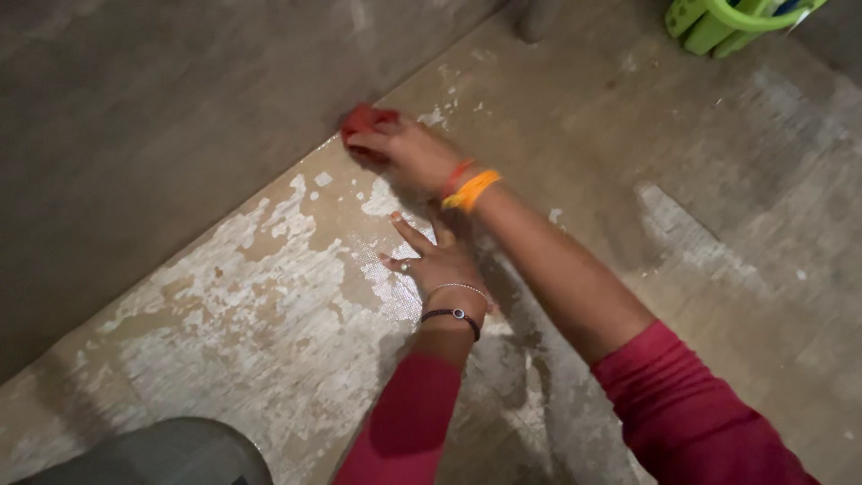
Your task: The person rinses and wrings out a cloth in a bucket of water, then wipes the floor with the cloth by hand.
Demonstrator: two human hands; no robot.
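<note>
While the small red cloth point(366, 119) is clenched in the right hand point(406, 151) and the left hand point(437, 267) is pressed flat, empty, on the wet, flaking grey floor point(269, 296), a slip could be caused by the damp patch

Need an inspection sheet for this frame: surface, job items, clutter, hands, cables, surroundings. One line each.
Surface: worn floor, pale flaking patches, wet sheen near the hands.
Job's things: red cloth pressed on the floor where it meets the grey wall.
Clutter: green plastic item at the top edge, partly cut off; kind unclear. Grey rounded object at the bottom edge.
Hands: right hand closed on the red cloth, orange and red bands at the wrist. Left hand flat on the floor, fingers spread, holding nothing; ring and two bracelets.
Cables: nothing seen.
Surroundings: dim light; red sleeves on both arms; no other person in view.
</note>
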